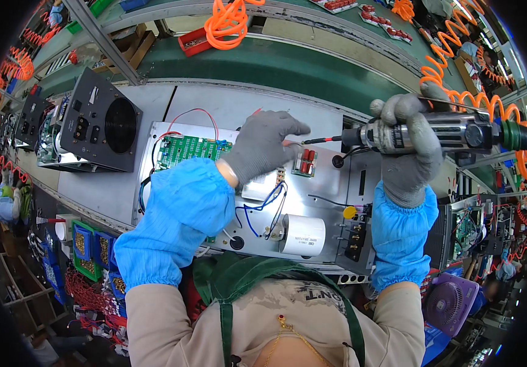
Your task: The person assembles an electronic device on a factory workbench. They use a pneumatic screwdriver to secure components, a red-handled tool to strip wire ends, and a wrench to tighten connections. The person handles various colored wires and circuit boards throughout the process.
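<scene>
My right hand point(411, 144), in a grey glove, is wrapped round a pneumatic screwdriver point(453, 131) held level, its long bit point(324, 140) pointing left. My left hand point(264, 144), gloved too, hovers over an open metal chassis point(337, 202). Its thumb and forefinger are apart, close to the bit's tip; I see nothing certain between them. Below the tip lies a small green board with red parts point(304, 163). A larger green circuit board point(191, 151) is partly covered by my left sleeve. A white cylindrical capacitor point(303, 235) lies nearer me, beside loose blue wires point(254, 214).
At left stands a dark unit with a round fan grille point(120, 125). Orange coiled hose point(230, 27) hangs above a red bin point(194, 43). Blue bins of small fasteners point(83, 243) sit lower left. A purple fan point(450, 303) stands lower right. A metal post point(107, 43) rises at the back left.
</scene>
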Motion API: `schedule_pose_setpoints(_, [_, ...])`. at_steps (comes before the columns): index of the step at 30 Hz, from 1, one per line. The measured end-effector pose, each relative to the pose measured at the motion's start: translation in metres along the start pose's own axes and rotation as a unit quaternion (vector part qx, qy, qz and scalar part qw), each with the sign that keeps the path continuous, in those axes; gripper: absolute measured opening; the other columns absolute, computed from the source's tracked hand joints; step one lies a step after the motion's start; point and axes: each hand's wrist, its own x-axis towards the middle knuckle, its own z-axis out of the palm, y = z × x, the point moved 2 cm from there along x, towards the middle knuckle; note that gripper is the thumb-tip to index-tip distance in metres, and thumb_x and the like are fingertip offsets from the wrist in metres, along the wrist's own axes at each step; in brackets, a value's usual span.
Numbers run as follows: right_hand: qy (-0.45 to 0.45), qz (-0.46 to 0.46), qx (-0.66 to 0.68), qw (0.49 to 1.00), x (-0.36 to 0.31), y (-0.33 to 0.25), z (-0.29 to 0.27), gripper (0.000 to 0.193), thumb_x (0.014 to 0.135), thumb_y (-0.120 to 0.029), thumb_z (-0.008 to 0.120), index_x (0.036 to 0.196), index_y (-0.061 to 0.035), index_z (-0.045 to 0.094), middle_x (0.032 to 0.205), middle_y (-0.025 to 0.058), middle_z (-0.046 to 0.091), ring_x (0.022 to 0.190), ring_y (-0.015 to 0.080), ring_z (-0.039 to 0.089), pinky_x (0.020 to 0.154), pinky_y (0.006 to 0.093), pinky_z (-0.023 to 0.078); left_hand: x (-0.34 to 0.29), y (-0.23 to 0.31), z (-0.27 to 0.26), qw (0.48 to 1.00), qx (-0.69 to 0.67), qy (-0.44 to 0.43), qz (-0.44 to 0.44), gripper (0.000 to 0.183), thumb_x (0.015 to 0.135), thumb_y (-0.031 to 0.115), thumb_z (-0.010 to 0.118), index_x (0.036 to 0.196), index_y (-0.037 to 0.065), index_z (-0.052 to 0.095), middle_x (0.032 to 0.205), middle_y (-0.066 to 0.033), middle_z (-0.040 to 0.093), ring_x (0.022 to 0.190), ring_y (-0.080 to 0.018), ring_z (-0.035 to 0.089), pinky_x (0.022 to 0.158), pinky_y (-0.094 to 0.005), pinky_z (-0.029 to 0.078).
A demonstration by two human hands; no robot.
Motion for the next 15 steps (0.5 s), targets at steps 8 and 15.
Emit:
schedule_pose_setpoints(8, [-0.012,0.155,-0.115,0.981,-0.008,0.033,0.003,0.048,0.078,-0.009,0.062,0.122,-0.0015,0.043,0.084,0.0089,0.058,0.076,0.0196,0.059,0.084,0.0453,0.050,0.033,-0.030,0.016,0.942,0.046,-0.320,-0.089,0.049,0.087,0.009,0.047,0.136,0.011,0.043,0.121,-0.0128,0.060,0.111,-0.0313,0.056,0.092,-0.0376,0.045])
schedule_pose_setpoints(15, [-0.022,0.186,-0.110,0.976,-0.008,0.054,-0.002,0.047,0.078,-0.002,0.063,0.121,0.0001,0.044,0.083,0.0102,0.060,0.072,0.0178,0.060,0.069,0.0343,0.051,0.035,-0.041,0.023,0.924,-0.040,-0.369,-0.089,0.063,0.078,0.003,0.043,0.140,-0.001,0.033,0.127,-0.0145,0.057,0.122,-0.0258,0.050,0.104,-0.0315,0.035])
